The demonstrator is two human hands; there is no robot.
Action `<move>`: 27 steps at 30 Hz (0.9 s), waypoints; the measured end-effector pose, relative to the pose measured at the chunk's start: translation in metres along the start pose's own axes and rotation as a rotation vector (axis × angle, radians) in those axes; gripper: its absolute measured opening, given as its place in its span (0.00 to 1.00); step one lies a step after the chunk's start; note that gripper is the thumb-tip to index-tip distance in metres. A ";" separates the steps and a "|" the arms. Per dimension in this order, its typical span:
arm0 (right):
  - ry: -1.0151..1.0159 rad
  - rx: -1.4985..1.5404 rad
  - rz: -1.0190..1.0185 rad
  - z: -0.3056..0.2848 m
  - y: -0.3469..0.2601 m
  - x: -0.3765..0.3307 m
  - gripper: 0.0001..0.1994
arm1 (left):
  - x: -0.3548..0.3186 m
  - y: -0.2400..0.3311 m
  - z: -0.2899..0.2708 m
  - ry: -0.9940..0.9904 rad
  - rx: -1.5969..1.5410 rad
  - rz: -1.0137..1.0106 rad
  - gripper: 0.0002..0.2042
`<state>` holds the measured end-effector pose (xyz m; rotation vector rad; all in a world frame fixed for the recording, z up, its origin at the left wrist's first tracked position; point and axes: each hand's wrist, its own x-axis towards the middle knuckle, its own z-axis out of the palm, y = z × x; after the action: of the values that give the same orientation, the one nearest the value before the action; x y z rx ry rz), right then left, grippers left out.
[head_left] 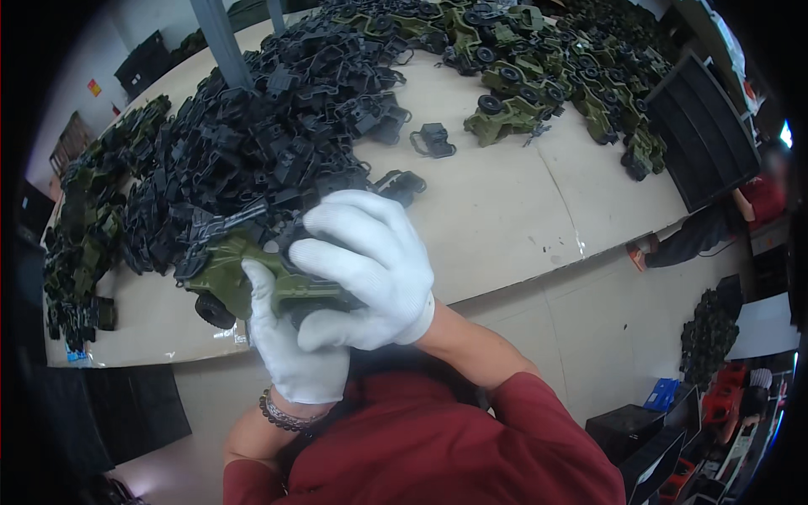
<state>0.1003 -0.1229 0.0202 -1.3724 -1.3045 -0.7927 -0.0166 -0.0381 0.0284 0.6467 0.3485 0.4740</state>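
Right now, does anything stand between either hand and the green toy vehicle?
Only white gloves: the left hand grips the green toy vehicle; the right hand curls over it. The dark heap of parts lies beyond.

The right grip hides part of the green toy vehicle.

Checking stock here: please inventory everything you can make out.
Held vehicle: one, olive, both hands
Toy vehicles: uncountable, olive, far right and left
Plastic parts: uncountable, dark grey, heaped left of centre
Loose part: one, dark grey, right of heap
Table: one, beige, beneath piles
Tray: one, black, table's right edge
Posts: two, grey, upper left
Boxes: several, blue and black, lower right
Other people: at least one, red top, right edge
Left hand: one, white glove, holding vehicle
Right hand: one, white glove, over vehicle
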 end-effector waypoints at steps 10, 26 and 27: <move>-0.168 -0.170 -0.005 -0.056 0.061 0.026 0.41 | 0.039 0.080 -0.017 0.149 0.527 0.119 0.21; -1.143 -1.179 0.381 -0.203 0.314 0.004 0.18 | 0.126 0.163 -0.083 0.248 0.548 0.414 0.25; -1.143 -1.158 0.335 -0.201 0.309 0.010 0.15 | 0.115 0.141 -0.083 0.190 0.576 0.375 0.23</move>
<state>0.4368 -0.2718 0.0065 -3.1905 -1.3256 -0.4773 -0.0017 0.1609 0.0394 1.2426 0.5549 0.8074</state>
